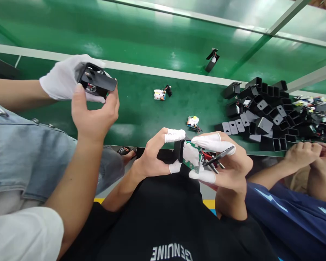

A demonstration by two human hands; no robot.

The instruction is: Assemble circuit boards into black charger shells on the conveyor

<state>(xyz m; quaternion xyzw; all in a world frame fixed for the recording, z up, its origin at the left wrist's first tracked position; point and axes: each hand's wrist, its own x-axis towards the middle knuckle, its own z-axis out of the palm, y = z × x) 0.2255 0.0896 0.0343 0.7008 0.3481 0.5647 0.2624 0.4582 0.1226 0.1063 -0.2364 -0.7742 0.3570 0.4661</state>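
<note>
1. Left hand, wearing white finger covers: its grip pinches a black, box-shaped case, off centre toward four o'clock.
2. Right hand, likewise covered: its grip pinches a green circuit board coated in white, at the case's three o'clock.
3. Red wires and a thin black plate sit at the board's three o'clock.
4. Green bench: piled black cases at two o'clock.
5. At ten o'clock, a co-worker's hands hold another black case.

Showing a green table | running a pale strip across the view | reflecting whitish light near a metal bar, upper right | revealing grey floor with a yellow band below
</note>
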